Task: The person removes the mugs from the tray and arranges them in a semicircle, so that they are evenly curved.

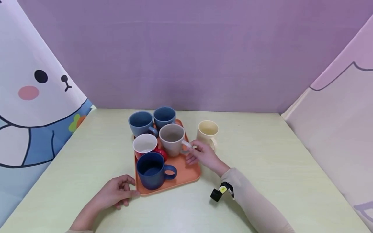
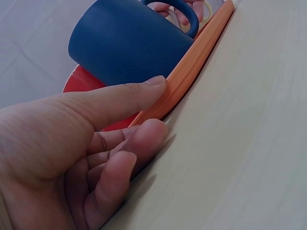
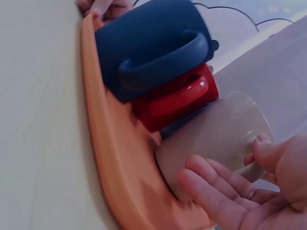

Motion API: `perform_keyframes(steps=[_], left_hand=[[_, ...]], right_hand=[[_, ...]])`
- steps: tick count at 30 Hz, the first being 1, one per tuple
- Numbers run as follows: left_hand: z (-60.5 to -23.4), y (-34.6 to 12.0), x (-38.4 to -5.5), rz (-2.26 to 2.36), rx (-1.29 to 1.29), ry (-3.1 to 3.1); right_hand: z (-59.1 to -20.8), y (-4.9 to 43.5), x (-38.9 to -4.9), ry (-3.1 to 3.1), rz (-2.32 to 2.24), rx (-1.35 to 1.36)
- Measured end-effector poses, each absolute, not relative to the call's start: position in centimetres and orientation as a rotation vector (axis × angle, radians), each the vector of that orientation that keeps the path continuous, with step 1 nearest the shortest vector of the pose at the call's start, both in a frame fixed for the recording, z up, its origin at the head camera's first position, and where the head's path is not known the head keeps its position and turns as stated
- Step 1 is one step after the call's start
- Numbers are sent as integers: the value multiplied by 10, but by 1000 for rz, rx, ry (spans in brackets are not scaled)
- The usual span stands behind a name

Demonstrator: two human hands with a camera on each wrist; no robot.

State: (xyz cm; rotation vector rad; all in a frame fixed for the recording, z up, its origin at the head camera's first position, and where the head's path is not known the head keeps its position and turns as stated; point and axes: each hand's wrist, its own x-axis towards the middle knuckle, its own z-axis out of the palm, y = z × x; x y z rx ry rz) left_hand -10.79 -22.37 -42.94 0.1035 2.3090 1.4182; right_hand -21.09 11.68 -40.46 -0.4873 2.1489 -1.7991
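Right now, in the head view, an orange tray (image 1: 185, 173) lies on the table (image 1: 262, 194), and the right hand (image 1: 205, 157) pinches the handle of the grey mug (image 1: 172, 144), which stands upright on the tray's right side. A navy mug (image 1: 151, 173) stands near the front, a red mug (image 1: 144, 145) with a white inside just behind it, and two blue mugs (image 1: 141, 124) (image 1: 164, 116) at the back; a cream mug (image 1: 207, 131) stands beside the tray on the table. The left hand (image 1: 115, 192) grips the near left corner. In the left wrist view, its thumb and forefinger meet the tray's edge, the other fingers curled. In the right wrist view, thumb and forefinger clasp the grey mug's handle, the remaining fingers loosely extended along its side
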Motion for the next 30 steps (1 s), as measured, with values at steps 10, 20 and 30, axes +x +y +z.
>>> perform_keyframes(steps=[10, 20, 30], left_hand=[[-435, -225, -106, 1444, 133, 2305], [-430, -224, -108, 1423, 131, 2315], [-432, -225, -109, 1427, 130, 2309]], right_hand=[[-399, 120, -203, 2094, -1845, -491], [-381, 130, -196, 2070, -1934, -552], [-363, 140, -197, 2093, -2041, -523]])
